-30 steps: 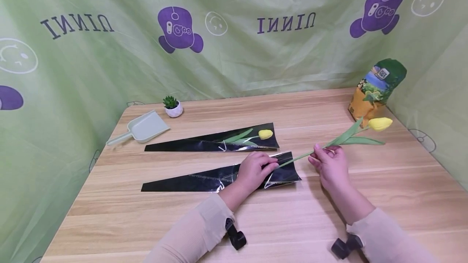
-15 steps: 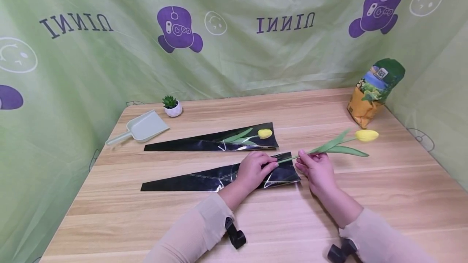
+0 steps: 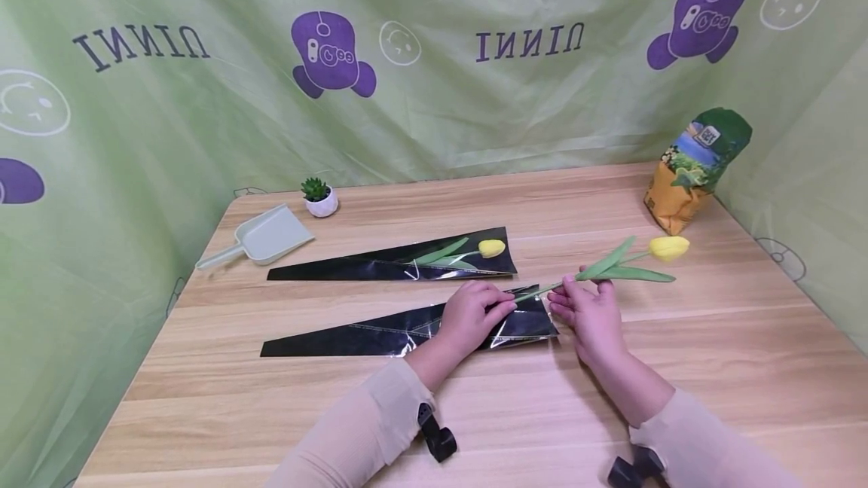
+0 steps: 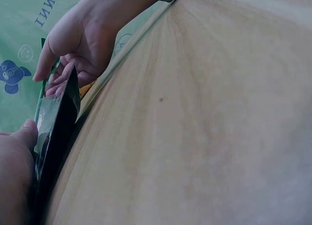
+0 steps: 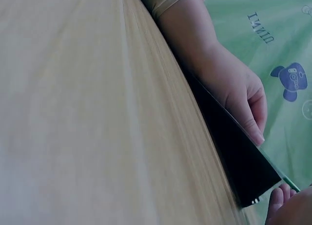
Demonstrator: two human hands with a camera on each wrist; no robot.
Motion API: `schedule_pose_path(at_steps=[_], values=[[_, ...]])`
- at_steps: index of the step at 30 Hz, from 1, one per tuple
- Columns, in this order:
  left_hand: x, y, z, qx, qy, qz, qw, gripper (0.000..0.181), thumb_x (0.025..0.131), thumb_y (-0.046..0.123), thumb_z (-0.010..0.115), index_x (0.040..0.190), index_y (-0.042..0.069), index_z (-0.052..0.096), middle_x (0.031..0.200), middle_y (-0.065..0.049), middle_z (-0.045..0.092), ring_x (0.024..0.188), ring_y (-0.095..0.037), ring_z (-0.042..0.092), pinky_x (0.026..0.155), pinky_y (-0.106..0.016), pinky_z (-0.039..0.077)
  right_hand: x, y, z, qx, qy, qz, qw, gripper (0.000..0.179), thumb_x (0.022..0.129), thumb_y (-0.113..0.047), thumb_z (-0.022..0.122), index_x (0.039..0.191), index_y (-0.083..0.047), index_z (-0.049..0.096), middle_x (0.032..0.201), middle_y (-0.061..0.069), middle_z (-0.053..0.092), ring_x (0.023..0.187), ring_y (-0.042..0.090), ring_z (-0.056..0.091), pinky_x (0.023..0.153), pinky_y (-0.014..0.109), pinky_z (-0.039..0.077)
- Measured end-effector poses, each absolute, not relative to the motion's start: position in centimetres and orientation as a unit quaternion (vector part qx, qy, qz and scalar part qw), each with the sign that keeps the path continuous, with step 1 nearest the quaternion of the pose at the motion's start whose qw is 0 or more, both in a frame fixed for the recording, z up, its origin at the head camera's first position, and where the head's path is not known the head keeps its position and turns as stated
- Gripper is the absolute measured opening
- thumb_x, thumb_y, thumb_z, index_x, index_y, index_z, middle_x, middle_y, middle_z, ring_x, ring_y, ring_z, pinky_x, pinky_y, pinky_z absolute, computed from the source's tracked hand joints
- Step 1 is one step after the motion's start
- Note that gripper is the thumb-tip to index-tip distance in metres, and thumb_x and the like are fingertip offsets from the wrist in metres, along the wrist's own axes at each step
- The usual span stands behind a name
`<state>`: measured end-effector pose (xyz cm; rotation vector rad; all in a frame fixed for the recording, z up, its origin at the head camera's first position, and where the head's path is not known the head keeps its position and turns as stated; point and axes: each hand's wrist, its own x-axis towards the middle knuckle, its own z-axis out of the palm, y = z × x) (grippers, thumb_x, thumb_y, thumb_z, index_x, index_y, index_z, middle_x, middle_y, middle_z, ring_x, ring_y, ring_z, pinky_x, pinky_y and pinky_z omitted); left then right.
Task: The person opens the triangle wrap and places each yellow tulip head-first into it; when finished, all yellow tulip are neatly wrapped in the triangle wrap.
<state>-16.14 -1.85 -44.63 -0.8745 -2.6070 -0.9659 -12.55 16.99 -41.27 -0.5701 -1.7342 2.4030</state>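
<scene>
A yellow artificial tulip [image 3: 669,249] with green leaves slants over the table, its bloom to the right. My right hand [image 3: 591,322] pinches its stem just below the leaves. The stem's lower end reaches over the wide mouth of the nearer black flower sleeve [image 3: 353,339], which has a clear front. My left hand [image 3: 471,318] pinches the sleeve near that mouth, with the thumb and index finger right at the stem. In the left wrist view, the left thumb [image 4: 27,132] lies against the clear film. The stem's tip is hidden at the left fingers.
Behind lies a second black sleeve [image 3: 339,268] with another yellow tulip [image 3: 491,248] inside. A grey dustpan [image 3: 271,236] and a small potted succulent [image 3: 320,198] are at the back left. A green and orange bag [image 3: 698,172] stands at the back right, near the curtain [image 3: 434,119].
My right hand has moved left with the tulip, bringing it closer to the sleeve and the left hand. The bloom is lower and further left. My left hand has stayed in place.
</scene>
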Motion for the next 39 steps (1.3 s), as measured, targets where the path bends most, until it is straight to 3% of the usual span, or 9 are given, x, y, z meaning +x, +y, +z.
schedule_pose_path(at_steps=[4, 8, 14, 18, 26, 39], values=[[-16.2, -1.9, -44.7, -0.296, -0.889, -0.330, 0.111, 0.020, 0.092, 0.032, 0.067, 0.102, 0.018, 0.078, 0.100, 0.002, 0.074, 0.100, -0.016, 0.066, 0.089, -0.029, 0.052, -12.3, 17.8, -41.1, -0.172, -0.583, 0.791, 0.069, 0.026, 0.104, -0.022, 0.046, 0.126, -0.014, 0.035, 0.075, -0.009, 0.067, 0.071, 0.002, 0.070, 0.069, 0.018, 0.059], [-16.2, -1.9, -44.8, -0.296, -0.888, -0.334, 0.110, 0.020, 0.092, 0.031, 0.068, 0.101, 0.017, 0.078, 0.100, 0.002, 0.073, 0.100, -0.016, 0.066, 0.089, -0.029, 0.052, -12.2, 18.7, -41.2, -0.171, -0.583, 0.791, 0.071, 0.023, 0.103, -0.028, 0.049, 0.120, -0.012, 0.045, 0.074, -0.010, 0.069, 0.070, 0.001, 0.071, 0.067, 0.017, 0.058], [-16.2, -1.9, -44.8, -0.298, -0.885, -0.334, 0.126, 0.019, 0.092, 0.031, 0.067, 0.102, 0.018, 0.078, 0.100, 0.002, 0.073, 0.099, -0.016, 0.066, 0.089, -0.028, 0.052, -12.4, 19.2, -41.4, -0.200, -0.550, 0.809, 0.062, 0.008, 0.098, -0.020, 0.059, 0.097, -0.013, 0.056, 0.072, -0.007, 0.072, 0.067, 0.004, 0.071, 0.067, 0.019, 0.059], [-16.2, -1.9, -44.8, -0.301, -0.883, -0.333, 0.139, 0.019, 0.092, 0.031, 0.067, 0.102, 0.018, 0.078, 0.100, 0.002, 0.073, 0.099, -0.015, 0.065, 0.089, -0.028, 0.052, -12.5, 18.9, -41.5, -0.211, -0.544, 0.811, 0.053, 0.009, 0.098, -0.017, 0.059, 0.089, -0.016, 0.058, 0.071, -0.006, 0.072, 0.067, 0.004, 0.071, 0.069, 0.020, 0.060], [-16.2, -1.9, -44.8, -0.305, -0.879, -0.332, 0.159, 0.020, 0.092, 0.031, 0.067, 0.101, 0.017, 0.078, 0.098, 0.002, 0.074, 0.098, -0.015, 0.066, 0.089, -0.027, 0.052, -12.6, 17.3, -42.0, -0.192, -0.574, 0.795, 0.044, 0.007, 0.097, -0.016, 0.060, 0.096, -0.012, 0.055, 0.073, -0.011, 0.071, 0.071, 0.002, 0.071, 0.073, 0.019, 0.059], [-16.1, -1.9, -44.7, -0.302, -0.875, -0.338, 0.171, 0.019, 0.090, 0.031, 0.069, 0.100, 0.017, 0.078, 0.097, 0.002, 0.074, 0.096, -0.015, 0.066, 0.086, -0.027, 0.053, -12.4, 16.6, -41.8, -0.170, -0.614, 0.771, 0.009, 0.020, 0.098, -0.014, 0.060, 0.111, -0.003, 0.050, 0.079, -0.014, 0.069, 0.077, -0.001, 0.070, 0.079, 0.017, 0.057]])
